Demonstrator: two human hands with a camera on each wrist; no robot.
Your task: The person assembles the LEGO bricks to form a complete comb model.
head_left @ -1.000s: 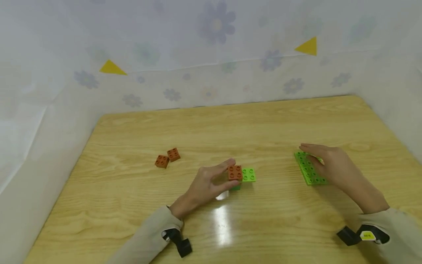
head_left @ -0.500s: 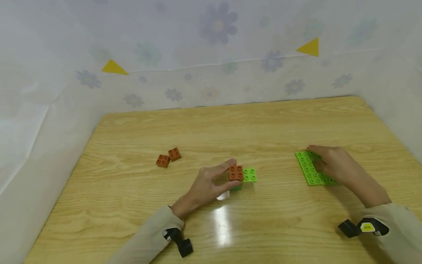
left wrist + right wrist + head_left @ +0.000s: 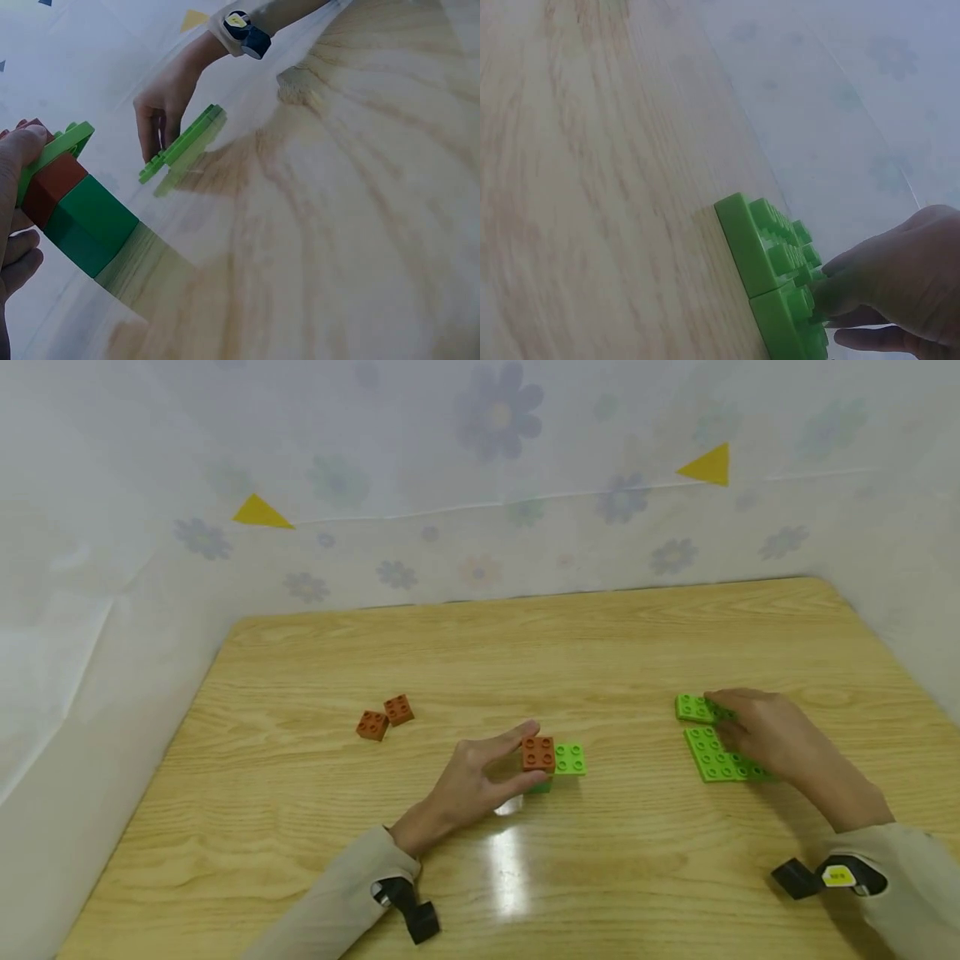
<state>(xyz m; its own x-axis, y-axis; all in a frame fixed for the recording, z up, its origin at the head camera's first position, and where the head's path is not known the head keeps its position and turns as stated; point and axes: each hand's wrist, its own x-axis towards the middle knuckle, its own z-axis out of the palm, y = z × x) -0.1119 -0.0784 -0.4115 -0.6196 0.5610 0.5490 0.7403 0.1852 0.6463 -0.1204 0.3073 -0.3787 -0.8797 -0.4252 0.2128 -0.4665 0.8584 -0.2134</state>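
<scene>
In the head view my left hand (image 3: 476, 777) grips a small stack of toy bricks between thumb and fingers. A red-brown brick (image 3: 538, 753) tops it, and a light green plate (image 3: 572, 760) juts out to the right beneath. The left wrist view shows a lower red-brown brick (image 3: 54, 187) and a dark green block (image 3: 94, 225) at the base, standing on the table. My right hand (image 3: 772, 735) pinches a studded light green plate (image 3: 692, 707), its right end hidden by the fingers. More light green plates (image 3: 708, 752) lie just in front of it, partly under the hand.
Two red-brown bricks (image 3: 386, 717) lie close together at the left of the wooden table (image 3: 480, 660). A white flowered sheet (image 3: 480, 527) with yellow triangles hangs behind the table and at its sides.
My right hand has shifted a little to the right, and the rear light green plate has come apart from the others, leaving a narrow gap. The left hand stays on the stack.
</scene>
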